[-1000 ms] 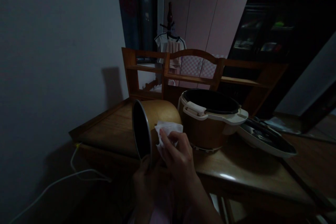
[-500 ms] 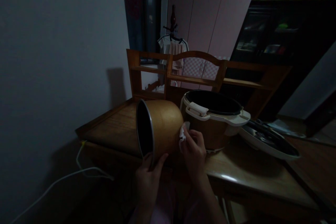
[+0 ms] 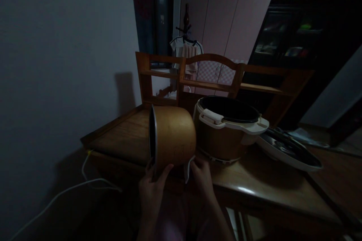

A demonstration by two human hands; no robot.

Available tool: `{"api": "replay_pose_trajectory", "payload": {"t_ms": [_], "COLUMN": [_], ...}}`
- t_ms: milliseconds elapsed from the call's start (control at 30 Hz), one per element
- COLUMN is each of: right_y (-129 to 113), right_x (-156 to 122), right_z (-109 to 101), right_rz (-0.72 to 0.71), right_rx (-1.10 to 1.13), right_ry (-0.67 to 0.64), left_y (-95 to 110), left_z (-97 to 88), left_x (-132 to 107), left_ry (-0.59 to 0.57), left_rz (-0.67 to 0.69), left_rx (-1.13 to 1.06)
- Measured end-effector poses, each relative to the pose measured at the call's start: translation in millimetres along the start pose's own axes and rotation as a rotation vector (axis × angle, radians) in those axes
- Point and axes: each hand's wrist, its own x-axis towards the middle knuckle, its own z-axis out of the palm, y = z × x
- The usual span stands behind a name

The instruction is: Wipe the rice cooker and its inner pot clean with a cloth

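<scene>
Head view, dim room. Inner pot (image 3: pixel 174 135), tan outside and dark inside, is held on its side above the near edge of the wooden bench (image 3: pixel 121 141), with its mouth facing left.

Left hand (image 3: pixel 152 190) grasps the pot's metal rim at the lowest point, thumb lying up against the outer wall. Right hand (image 3: pixel 202 175) is closed around a white tissue (image 3: pixel 187 168) and presses it to the pot's lower outer wall, near the base end. Only a thin strip of the tissue shows beside the fingers.

Rice cooker (image 3: pixel 226 130) stands upright on the bench just to the right of the pot, its cavity dark, its rim and latch pale. Whether pot and cooker touch cannot be told in this light. The cooker's lid (image 3: pixel 288 150) hangs open to the right, tilted low over the bench.

Wooden rack (image 3: pixel 212 69) stands behind the cooker at the back of the bench. White cable (image 3: pixel 70 189) trails down from the bench's left corner along the grey wall.
</scene>
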Motion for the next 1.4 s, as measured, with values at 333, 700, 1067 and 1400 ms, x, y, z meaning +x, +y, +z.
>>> {"api": "replay_pose_trajectory", "payload": {"t_ms": [333, 700, 1067, 1400], "right_y": [-5, 5, 22, 23], "right_x": [-6, 3, 7, 5], "right_z": [6, -9, -18, -18], "right_rz": [0.081, 0.124, 0.105, 0.124], "right_rx": [0.102, 0.2, 0.329, 0.338], "right_ry": [-0.017, -0.076, -0.042, 0.005], "left_y": [28, 95, 54, -2], "left_z": [-16.3, -14.6, -6.2, -2.9], "left_x": [-2, 25, 21, 66], "left_ry": [-0.124, -0.29, -0.329, -0.315], "left_rz": [-0.095, 0.021, 0.117, 0.252], "left_rx": [-0.002, 0.0, -0.025, 0.064]}}
